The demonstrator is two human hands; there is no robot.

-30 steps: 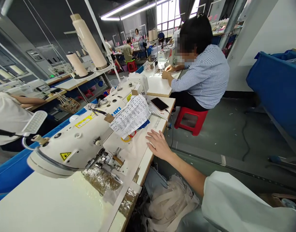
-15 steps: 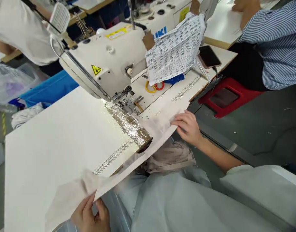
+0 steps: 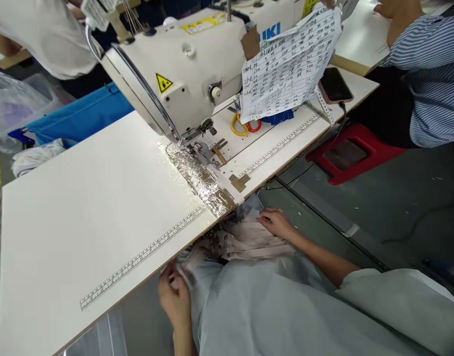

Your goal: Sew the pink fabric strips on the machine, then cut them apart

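Below the table's front edge, my left hand [image 3: 176,298] has its fingers curled closed on the edge of a pale pink cloth [image 3: 191,261]. My right hand [image 3: 277,223], lower than the tabletop too, pinches the pale cloth bunched in a heap [image 3: 251,240] over my lap. How the separate pieces lie in that heap cannot be made out. Above both hands stands a white sewing machine [image 3: 182,74] on the white table [image 3: 86,207]. Shiny tape [image 3: 202,180] covers the table strip in front of its needle area.
A handwritten sheet [image 3: 289,69] hangs from the machine. Under it lie yellow-and-red-handled scissors [image 3: 240,124] and blue cloth [image 3: 279,117]. A phone [image 3: 335,85] on a cable rests at the right. A red stool [image 3: 354,153] and a person in stripes [image 3: 430,79] are beyond.
Both hands have come down off the tabletop with the pale cloth, the left also moving right. The stretched cloth no longer lies across the table edge; the view has shifted slightly.
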